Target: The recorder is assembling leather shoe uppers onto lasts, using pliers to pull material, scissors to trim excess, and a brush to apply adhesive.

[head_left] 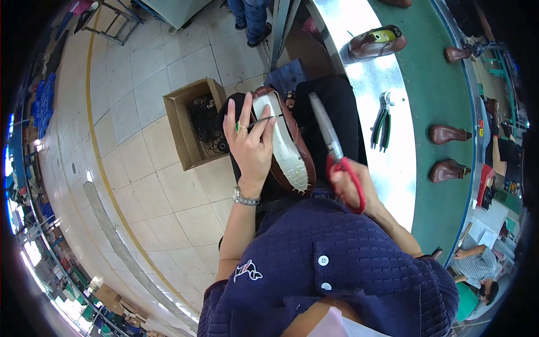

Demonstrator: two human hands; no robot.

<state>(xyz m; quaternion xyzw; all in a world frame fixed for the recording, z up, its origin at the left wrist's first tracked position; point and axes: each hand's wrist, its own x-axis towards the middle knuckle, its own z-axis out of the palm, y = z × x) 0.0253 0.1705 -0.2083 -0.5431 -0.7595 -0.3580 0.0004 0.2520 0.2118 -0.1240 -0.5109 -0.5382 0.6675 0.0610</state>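
Observation:
A brown leather shoe (306,153) lies sole up across my lap, its pale underside (281,135) facing me. Small spikes or thread ends stick out at the end nearest my body. My left hand (251,147) rests over the shoe's left side, thumb and forefinger pinched on a thin dark strand (259,122) that crosses the sole; the other fingers are spread. Large red-handled scissors (332,140) are in my right hand (355,184), just right of the shoe. Their blades look closed together and point away from me.
An open cardboard box (178,135) of black strands stands on the floor to the left. On the metal bench edge at right lie green-handled pliers (383,122) and another brown shoe (373,44). More shoes (449,133) sit on the green surface. A person's legs (251,19) show ahead.

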